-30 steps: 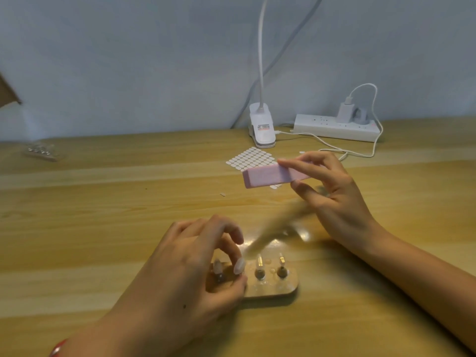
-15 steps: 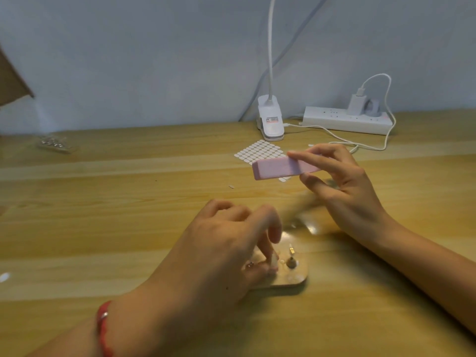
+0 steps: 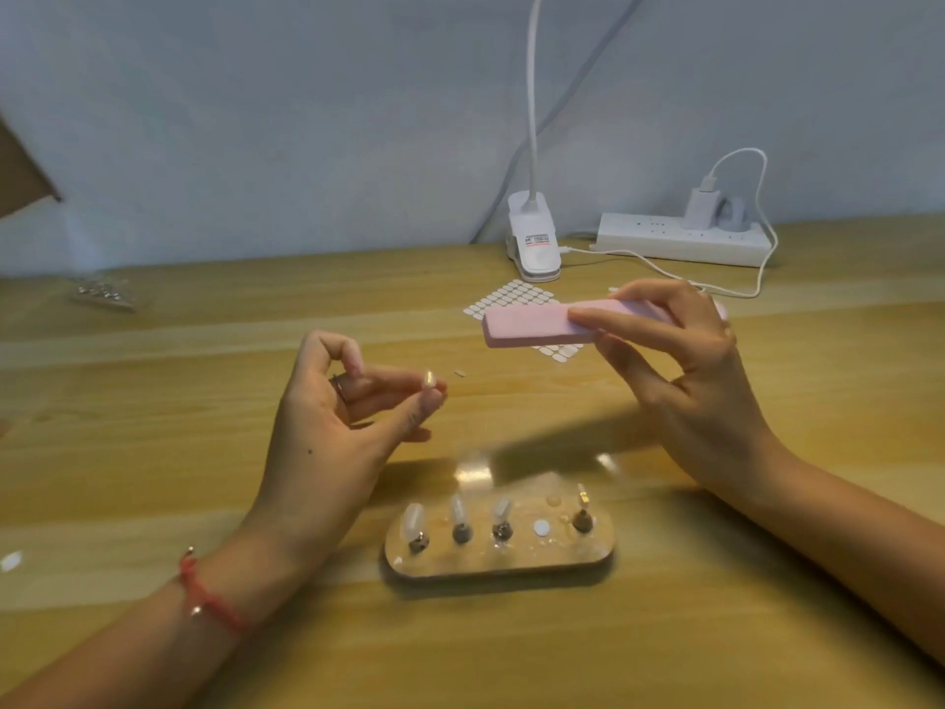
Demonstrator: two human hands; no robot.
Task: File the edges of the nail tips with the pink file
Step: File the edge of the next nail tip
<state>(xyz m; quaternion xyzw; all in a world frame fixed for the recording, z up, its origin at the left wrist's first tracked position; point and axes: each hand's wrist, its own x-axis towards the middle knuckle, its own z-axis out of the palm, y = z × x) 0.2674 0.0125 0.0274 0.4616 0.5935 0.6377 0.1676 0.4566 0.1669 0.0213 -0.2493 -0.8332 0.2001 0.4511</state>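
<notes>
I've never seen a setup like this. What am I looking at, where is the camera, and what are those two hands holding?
There is no machine here. These are a person's two bare hands, filmed by one camera worn on the head, which looks forward and down.

The left hand pinches a small nail tip between its fingers. The right hand holds the pink file raised above the wooden table. File and tip are apart, so no filing is happening at this instant.

Nearest the person sits an oval stand with four more tips on little pegs and one spot without a tip. Farther back are a sheet of small white stickers, a clip lamp and a white power strip.
</notes>
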